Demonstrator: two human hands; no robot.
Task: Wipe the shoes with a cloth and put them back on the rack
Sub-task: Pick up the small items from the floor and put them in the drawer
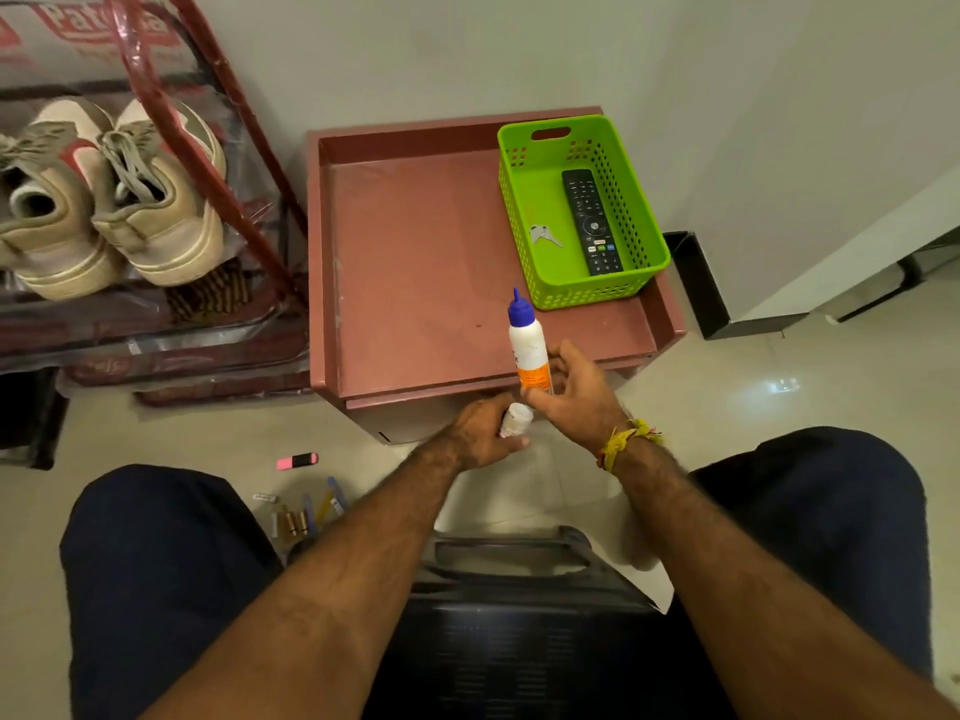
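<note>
Pair of beige low-top shoes (98, 200) with off-white soles and grey laces, heels toward the camera, side by side on a shelf of the red-framed rack (208, 142) at far left; red accent visible between the tongues. Rack wrapped in clear plastic printed with red lettering, partly legible as "Pat…", remainder blurred. Right hand (576, 392) wrapped around the lower part of an upright white bottle (527, 345) with blue nozzle cap and orange label; label text too small to read. Left hand (485, 431) gripping a small white container (517, 419), just beside the bottle base. Both hands at the near edge of a reddish-brown tray table (415, 262). Green perforated basket (524, 210) at far right of the tray, holding a black remote (592, 223) and keys (543, 235). Pink highlighter (297, 461) on the floor, near left.
</note>
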